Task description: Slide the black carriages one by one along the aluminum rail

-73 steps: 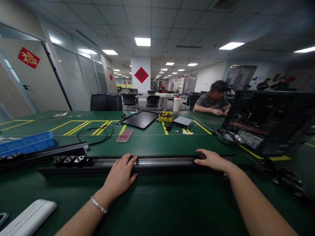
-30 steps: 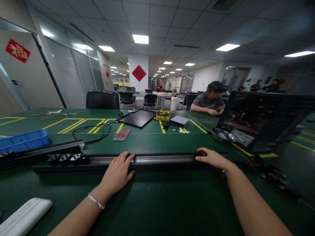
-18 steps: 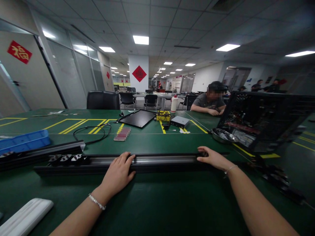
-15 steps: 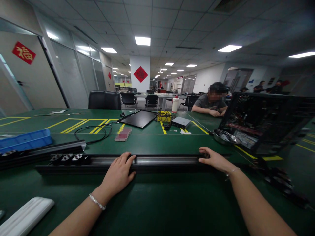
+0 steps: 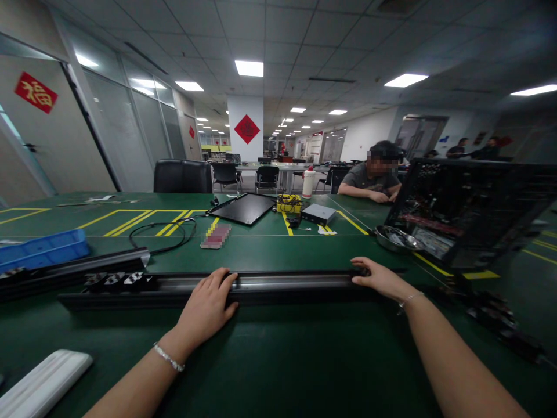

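A long black rail [image 5: 287, 284] with a shiny metal channel lies across the green table [image 5: 278, 360] in front of me. My left hand [image 5: 206, 307] rests flat on its middle, fingers stretched over the channel. My right hand [image 5: 378, 277] lies on the rail further right, fingers curled over its far edge. Several small black and white clips [image 5: 115, 280] sit on the rail's left part.
A second rail [image 5: 73, 268] and a blue tray [image 5: 43, 248] lie at the left, a white bar [image 5: 43, 383] at the near left. A black open frame [image 5: 470, 209] and a metal bowl [image 5: 394, 238] stand at the right. A seated person [image 5: 374, 180] is behind.
Both hands stay on the rail. My right hand has shifted slightly along its far edge; the view has wobbled a little.
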